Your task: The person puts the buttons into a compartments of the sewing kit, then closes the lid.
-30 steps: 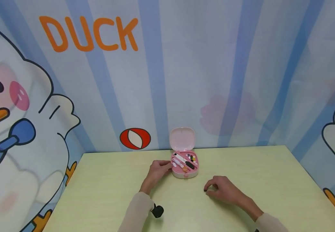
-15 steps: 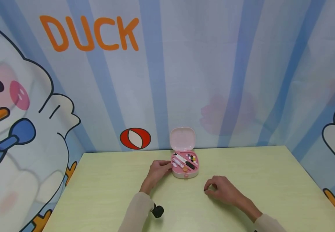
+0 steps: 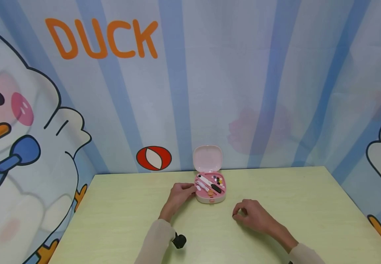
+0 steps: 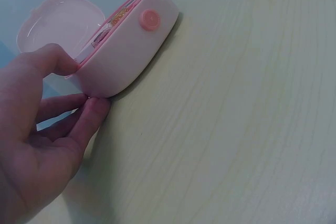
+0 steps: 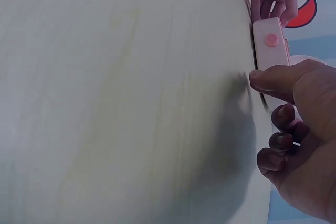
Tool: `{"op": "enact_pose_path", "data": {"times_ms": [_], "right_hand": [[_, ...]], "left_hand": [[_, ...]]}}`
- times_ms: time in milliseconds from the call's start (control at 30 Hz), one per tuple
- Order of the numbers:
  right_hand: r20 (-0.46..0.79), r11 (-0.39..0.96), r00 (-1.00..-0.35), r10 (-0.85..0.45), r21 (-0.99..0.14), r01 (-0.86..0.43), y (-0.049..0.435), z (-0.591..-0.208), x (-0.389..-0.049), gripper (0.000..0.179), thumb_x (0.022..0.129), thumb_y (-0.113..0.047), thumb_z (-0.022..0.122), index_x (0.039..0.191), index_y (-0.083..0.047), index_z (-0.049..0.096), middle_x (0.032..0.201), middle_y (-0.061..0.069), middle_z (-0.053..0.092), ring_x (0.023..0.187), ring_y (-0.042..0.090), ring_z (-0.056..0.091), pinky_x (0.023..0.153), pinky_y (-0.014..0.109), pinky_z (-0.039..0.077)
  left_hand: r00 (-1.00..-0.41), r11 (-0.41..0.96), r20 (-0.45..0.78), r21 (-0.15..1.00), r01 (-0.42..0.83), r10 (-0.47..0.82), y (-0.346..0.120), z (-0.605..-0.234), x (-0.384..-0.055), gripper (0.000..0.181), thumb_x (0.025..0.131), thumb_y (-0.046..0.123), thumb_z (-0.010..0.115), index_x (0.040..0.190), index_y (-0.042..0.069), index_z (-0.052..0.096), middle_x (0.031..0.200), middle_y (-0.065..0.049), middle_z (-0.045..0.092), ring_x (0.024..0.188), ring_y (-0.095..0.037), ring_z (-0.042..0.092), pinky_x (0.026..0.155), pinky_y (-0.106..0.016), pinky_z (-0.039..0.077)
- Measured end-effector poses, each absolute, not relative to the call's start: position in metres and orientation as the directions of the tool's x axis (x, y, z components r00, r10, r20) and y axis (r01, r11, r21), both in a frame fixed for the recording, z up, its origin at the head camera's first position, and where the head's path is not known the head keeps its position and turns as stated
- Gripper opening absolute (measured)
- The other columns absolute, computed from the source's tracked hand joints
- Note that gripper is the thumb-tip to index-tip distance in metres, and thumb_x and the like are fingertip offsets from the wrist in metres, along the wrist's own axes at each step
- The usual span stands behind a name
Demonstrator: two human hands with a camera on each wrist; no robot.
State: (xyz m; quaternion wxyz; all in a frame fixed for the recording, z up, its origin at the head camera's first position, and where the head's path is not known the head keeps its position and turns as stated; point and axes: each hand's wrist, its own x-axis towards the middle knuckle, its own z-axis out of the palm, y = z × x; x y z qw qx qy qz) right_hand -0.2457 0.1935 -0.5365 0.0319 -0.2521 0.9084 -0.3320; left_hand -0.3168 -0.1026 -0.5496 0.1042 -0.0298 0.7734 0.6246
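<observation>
A small pink sewing kit box (image 3: 210, 198) stands near the table's far edge, its pale lid (image 3: 207, 158) raised. Inside lie a white tool with a black end (image 3: 215, 187), slim white pieces and several coloured buttons (image 3: 218, 179). My left hand (image 3: 179, 197) holds the box at its left side. In the left wrist view one fingertip presses the rim, with other digits low against the wall (image 4: 123, 51). Nearer and to the right, my right hand (image 3: 254, 215) is held low over the table with fingers loosely curled. Nothing shows in its grasp in the right wrist view.
The pale yellow table (image 3: 121, 216) meets a blue striped backdrop (image 3: 210, 73) just behind the box. A black device (image 3: 179, 240) sits at my left wrist. Printed duck figures (image 3: 28, 128) cover the side walls.
</observation>
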Motion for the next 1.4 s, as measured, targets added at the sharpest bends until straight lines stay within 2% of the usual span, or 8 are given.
{"op": "enact_pose_path", "data": {"times_ms": [467,867,1233,1400], "right_hand": [[0.142,0.636,-0.879,-0.455,-0.640,-0.432,0.194,-0.525,-0.264,0.003,0.094,-0.011,0.076,0.095,-0.012,0.079,0.071,-0.007,0.050,0.066,0.007,0.043,0.060,0.024,0.035],[0.211,0.628,-0.876,-0.433,-0.627,-0.461,0.187,-0.504,-0.290,0.007,0.097,-0.011,0.072,0.100,-0.009,0.079,0.070,-0.005,0.050,0.064,0.009,0.041,0.058,0.025,0.032],[0.139,0.630,-0.914,-0.381,-0.685,-0.366,0.165,-0.491,-0.315,0.017,0.100,-0.013,0.068,0.108,-0.003,0.079,0.062,-0.004,0.042,0.056,0.011,0.035,0.055,0.026,0.029],[0.108,0.622,-0.928,-0.356,-0.714,-0.321,0.155,-0.493,-0.324,0.017,0.100,-0.013,0.069,0.108,-0.002,0.078,0.064,-0.001,0.046,0.056,0.012,0.038,0.053,0.026,0.030]], "left_hand": [[-0.981,0.198,-0.179,0.967,-0.160,0.081,-0.102,-0.551,-0.317,0.040,0.099,0.022,0.071,0.128,-0.005,0.069,0.123,-0.016,0.071,0.104,-0.023,0.069,0.094,-0.036,0.059],[-0.981,0.209,-0.180,0.964,-0.161,0.076,-0.102,-0.550,-0.316,0.040,0.099,0.023,0.071,0.129,-0.004,0.070,0.123,-0.014,0.071,0.104,-0.022,0.069,0.094,-0.035,0.059],[-0.979,0.210,-0.188,0.963,-0.168,0.077,-0.102,-0.548,-0.316,0.040,0.100,0.024,0.070,0.130,-0.003,0.069,0.123,-0.014,0.071,0.105,-0.023,0.069,0.095,-0.035,0.059],[-0.978,0.212,-0.189,0.963,-0.167,0.085,-0.103,-0.548,-0.315,0.041,0.100,0.025,0.070,0.130,-0.002,0.069,0.123,-0.013,0.071,0.105,-0.022,0.068,0.096,-0.035,0.058]]}}
